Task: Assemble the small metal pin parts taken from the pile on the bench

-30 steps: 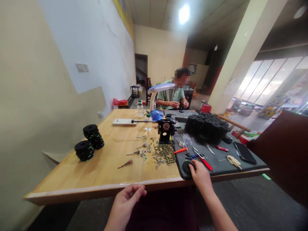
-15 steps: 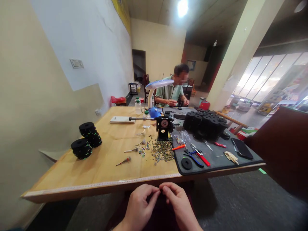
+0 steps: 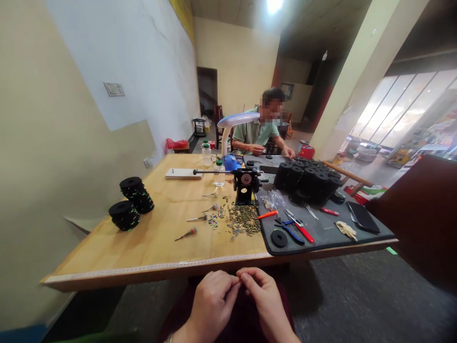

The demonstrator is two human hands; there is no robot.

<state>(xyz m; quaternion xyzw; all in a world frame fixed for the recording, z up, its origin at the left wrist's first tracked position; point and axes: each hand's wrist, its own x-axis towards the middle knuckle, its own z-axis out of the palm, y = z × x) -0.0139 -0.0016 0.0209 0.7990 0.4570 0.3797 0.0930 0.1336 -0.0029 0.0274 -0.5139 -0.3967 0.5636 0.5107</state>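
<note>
My left hand [image 3: 214,302] and my right hand [image 3: 263,297] meet fingertip to fingertip in front of the table's near edge, above my lap. Both are closed in a pinch, and whatever lies between the fingertips is too small to make out. Beyond them, a pile of small dark and yellowish pieces [image 3: 244,219] lies on the wooden table [image 3: 150,243], beside some coloured bits [image 3: 213,222]. A black winding device [image 3: 244,186] with a long rod stands behind the pile. Several thin pointed tools, one of them red [image 3: 186,234], lie left of it.
Two stacks of black spools [image 3: 124,215] stand at the left. On the grey mat [image 3: 328,236] are many black spools [image 3: 314,183], blue pliers [image 3: 291,232], a red-handled tool [image 3: 303,231] and a phone [image 3: 361,216]. A person [image 3: 253,136] sits across, behind a lamp [image 3: 237,119].
The view has shifted slightly, so the table sits a little higher and further right. My hands stay pinched together. The person across has reached one hand further to the right.
</note>
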